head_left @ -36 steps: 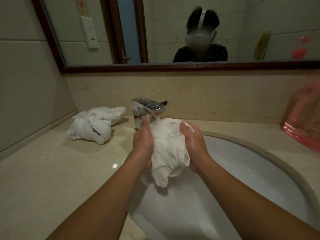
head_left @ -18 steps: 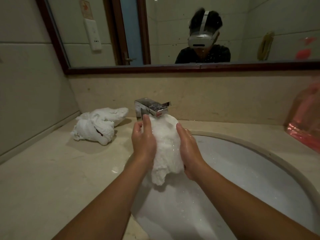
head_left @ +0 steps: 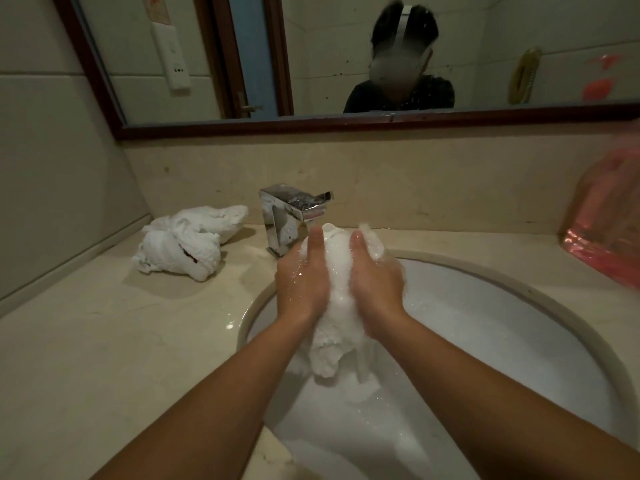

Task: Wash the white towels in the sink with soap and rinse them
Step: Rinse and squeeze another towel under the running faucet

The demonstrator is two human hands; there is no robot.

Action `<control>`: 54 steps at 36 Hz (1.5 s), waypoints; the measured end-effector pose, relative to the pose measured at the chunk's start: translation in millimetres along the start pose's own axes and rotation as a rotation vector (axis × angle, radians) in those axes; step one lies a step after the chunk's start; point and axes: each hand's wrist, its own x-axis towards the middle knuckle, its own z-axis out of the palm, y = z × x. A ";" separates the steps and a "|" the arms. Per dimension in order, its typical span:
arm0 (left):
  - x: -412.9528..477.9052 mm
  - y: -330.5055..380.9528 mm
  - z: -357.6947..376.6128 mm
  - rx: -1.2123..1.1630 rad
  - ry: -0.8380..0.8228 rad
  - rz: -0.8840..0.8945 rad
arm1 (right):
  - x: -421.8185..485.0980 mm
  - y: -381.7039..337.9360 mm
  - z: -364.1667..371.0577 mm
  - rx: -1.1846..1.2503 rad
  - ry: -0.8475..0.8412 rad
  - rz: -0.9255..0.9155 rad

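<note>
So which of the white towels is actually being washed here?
The towel in the hands, held over the sink under the faucet. The other towel lies bunched on the counter, left of the faucet, untouched.

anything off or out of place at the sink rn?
Nothing stands out. Left hand and right hand squeeze a white towel under the faucet, over the sink. A second, wrung towel lies on the countertop, left of the faucet.
</note>
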 end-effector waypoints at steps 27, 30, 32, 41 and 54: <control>18.9 -7.4 -16.7 -0.289 -0.350 -0.570 | 28.5 8.4 -14.7 0.534 0.096 0.386; 13.6 -5.8 -12.8 -0.243 -0.416 -0.642 | 29.9 5.8 -15.0 0.563 0.109 0.374; 14.4 -2.3 -11.0 -0.286 -0.464 -0.656 | 28.3 4.6 -12.5 0.535 0.057 0.366; 27.2 -18.7 -10.1 -0.451 -0.360 -0.503 | 26.7 4.1 -4.6 0.404 -0.216 0.199; 31.0 -9.0 -15.5 -0.436 0.062 -0.436 | 15.7 9.7 17.6 0.314 -0.398 0.192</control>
